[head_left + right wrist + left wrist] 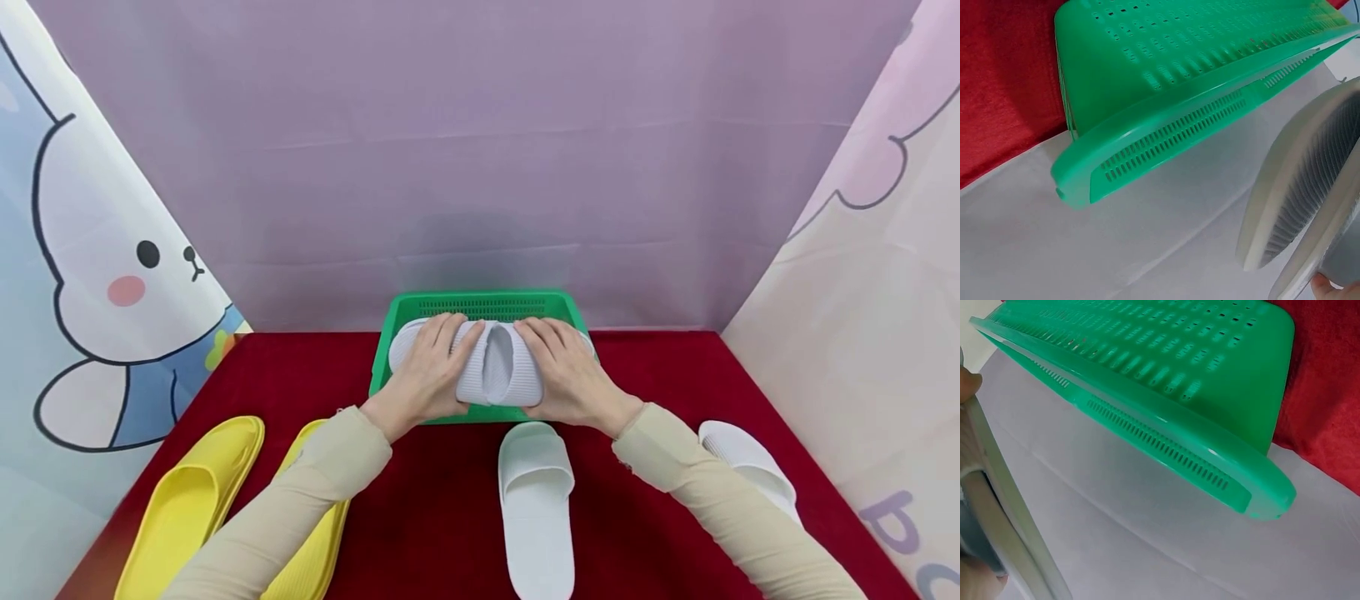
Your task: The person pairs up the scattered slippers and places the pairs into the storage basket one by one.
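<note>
A pair of pale grey slippers (486, 375) is held sideways over the green basket (480, 296), one slipper against the other. My left hand (429, 367) grips the pair near its left end, thumb and fingers spread over the straps. On the other side my right hand (573, 375) holds it in the same way. The right wrist view has the two slippers (1288, 181) edge-on, a fingertip at the lower one. At the left border of the left wrist view, part of a slipper (1007, 512) shows beside blurred fingers. Both hands hide the slippers' ends partly.
Two yellow slippers (180, 508) lie at the left on the red cloth (427, 517). One white slipper (538, 525) lies just in front of the basket; another white slipper (750, 467) is at the right, partly behind the right sleeve. A lilac backdrop (480, 167) stands behind.
</note>
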`<state>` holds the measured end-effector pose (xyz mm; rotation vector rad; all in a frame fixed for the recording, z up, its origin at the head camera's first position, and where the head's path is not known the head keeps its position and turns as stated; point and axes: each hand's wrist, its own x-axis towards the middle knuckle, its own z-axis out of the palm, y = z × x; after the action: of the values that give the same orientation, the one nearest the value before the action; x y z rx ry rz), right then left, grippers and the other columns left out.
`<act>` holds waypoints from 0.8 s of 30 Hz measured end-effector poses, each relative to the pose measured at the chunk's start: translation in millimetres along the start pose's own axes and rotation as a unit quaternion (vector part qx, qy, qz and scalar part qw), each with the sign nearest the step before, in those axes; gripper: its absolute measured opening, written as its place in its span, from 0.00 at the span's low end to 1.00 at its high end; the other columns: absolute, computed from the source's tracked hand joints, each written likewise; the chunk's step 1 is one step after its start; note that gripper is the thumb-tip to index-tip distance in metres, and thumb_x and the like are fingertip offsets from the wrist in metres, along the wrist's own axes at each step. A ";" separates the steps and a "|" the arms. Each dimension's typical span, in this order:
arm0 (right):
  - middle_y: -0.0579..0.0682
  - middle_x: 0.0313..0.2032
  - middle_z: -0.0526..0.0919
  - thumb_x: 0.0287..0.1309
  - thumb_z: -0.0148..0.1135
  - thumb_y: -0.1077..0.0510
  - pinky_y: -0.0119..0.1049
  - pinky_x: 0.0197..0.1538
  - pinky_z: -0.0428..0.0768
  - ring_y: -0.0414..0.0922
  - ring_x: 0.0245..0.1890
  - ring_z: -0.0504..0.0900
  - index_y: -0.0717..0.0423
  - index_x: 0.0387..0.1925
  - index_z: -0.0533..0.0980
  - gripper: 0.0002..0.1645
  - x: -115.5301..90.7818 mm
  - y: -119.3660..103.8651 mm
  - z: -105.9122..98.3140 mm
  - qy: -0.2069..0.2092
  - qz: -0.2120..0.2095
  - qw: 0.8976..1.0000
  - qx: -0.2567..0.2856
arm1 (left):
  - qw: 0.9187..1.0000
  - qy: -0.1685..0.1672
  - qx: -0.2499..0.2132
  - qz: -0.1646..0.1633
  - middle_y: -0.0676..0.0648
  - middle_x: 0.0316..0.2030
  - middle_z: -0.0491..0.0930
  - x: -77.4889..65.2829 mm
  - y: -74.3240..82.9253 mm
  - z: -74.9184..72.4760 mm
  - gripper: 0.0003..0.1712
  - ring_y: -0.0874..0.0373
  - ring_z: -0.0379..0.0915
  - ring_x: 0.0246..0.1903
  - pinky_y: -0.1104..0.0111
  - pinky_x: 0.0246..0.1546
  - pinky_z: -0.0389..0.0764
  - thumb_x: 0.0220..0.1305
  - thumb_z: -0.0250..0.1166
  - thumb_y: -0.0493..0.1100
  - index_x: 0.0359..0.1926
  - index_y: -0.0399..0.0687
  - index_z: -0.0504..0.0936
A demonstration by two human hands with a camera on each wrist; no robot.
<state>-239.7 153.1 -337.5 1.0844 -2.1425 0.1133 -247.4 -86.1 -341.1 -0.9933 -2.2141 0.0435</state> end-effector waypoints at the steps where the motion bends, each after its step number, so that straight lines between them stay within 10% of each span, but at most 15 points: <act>1: 0.59 0.56 0.68 0.23 0.72 0.37 0.48 0.61 0.65 0.54 0.55 0.66 0.65 0.60 0.58 0.63 -0.2 -0.2 0.3 -0.001 0.001 1.000 0.001 | 1.000 -0.005 0.001 0.000 0.37 0.55 0.66 -0.5 0.0 -0.5 0.65 0.44 0.62 0.55 0.55 0.62 0.61 0.22 0.74 0.64 0.63 0.40 0.59; 24: 0.58 0.57 0.67 0.23 0.73 0.38 0.48 0.61 0.65 0.54 0.57 0.65 0.63 0.62 0.57 0.64 -5.4 5.5 6.0 -0.027 0.023 0.999 0.022 | 0.998 -0.060 -0.003 -0.007 0.39 0.62 0.61 -4.4 -2.7 -0.9 0.63 0.45 0.57 0.62 0.55 0.65 0.58 0.32 0.73 0.66 0.66 0.43 0.56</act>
<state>-245.0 158.0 -344.1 1.0743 -2.2242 0.1548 -246.6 -91.2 -342.2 -1.0019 -2.3318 0.0934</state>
